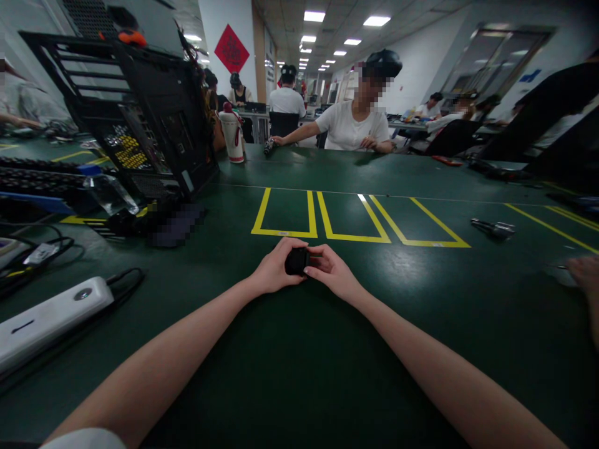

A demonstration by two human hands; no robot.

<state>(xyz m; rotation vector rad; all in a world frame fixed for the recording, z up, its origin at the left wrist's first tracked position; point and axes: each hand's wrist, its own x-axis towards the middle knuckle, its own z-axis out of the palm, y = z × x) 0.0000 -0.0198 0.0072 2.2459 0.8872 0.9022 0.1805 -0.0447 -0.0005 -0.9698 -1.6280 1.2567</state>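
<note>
Between my two hands is a small black object (296, 261), dark and blocky; its exact kind is too dark to make out. My left hand (276, 267) wraps round its left side, with the thumb below and the fingers over the top. On the right side, my right hand (330, 269) grips its edge between thumb and fingers. Both hands are low over the green table (299, 349), just in front of the yellow tape outlines (284, 234). Parts of the black object are covered by my fingers.
At the left stand a black computer case (154, 112), a plastic bottle (110, 190) and a white power strip (56, 315). A paper cup (233, 134) is farther back. A metal tool (493, 229) lies right, near another person's hand (584, 274). Someone sits opposite (353, 128).
</note>
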